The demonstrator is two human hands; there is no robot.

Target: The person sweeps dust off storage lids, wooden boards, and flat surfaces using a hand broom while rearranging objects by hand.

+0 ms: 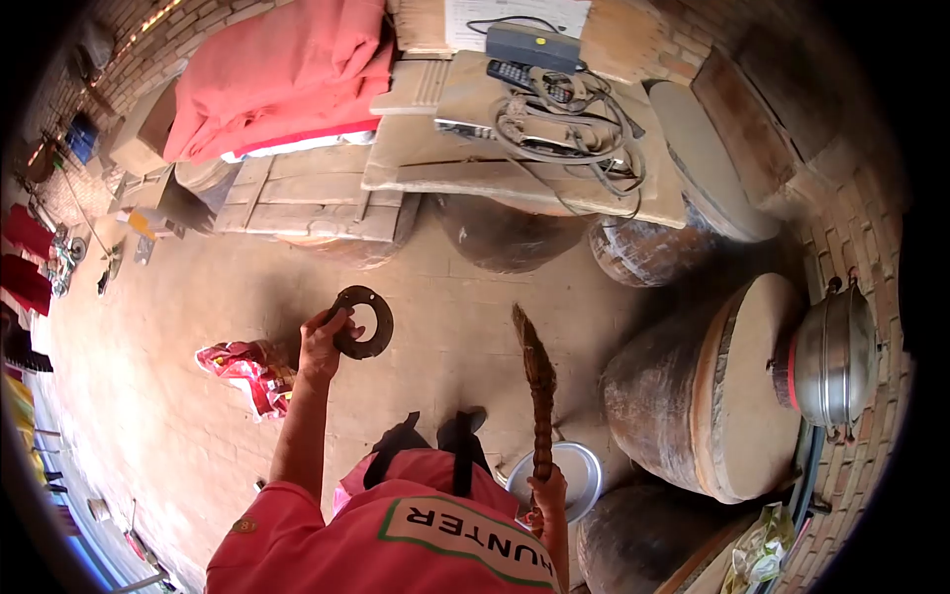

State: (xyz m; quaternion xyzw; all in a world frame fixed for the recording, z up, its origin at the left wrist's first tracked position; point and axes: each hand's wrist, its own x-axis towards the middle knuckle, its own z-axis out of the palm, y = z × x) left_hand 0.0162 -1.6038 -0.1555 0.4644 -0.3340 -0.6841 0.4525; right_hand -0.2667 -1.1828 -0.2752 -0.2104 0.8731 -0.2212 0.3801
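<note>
My left hand [321, 342] is closed around the left edge of a flat dark ring [379, 342] with a round opening and small holes in its rim. It is held up over the floor. My right hand [548, 495] grips the bound handle of a straw hand broom [540, 386], bristle end pointing away from me. Below the broom, partly hidden by it and my hand, a shallow metal basin [582, 470] sits on the floor. A crumpled red and white plastic bag [247, 374] lies on the floor to the left of my left hand.
Large clay jars [658, 381] line the right side, beside a steel steamer pot [836, 356]. Ahead, wooden boards [416, 153] on jars carry coiled cable [554, 148], remotes [510, 72] and a dark box [532, 46]. Red cloth [282, 74] is heaped at upper left.
</note>
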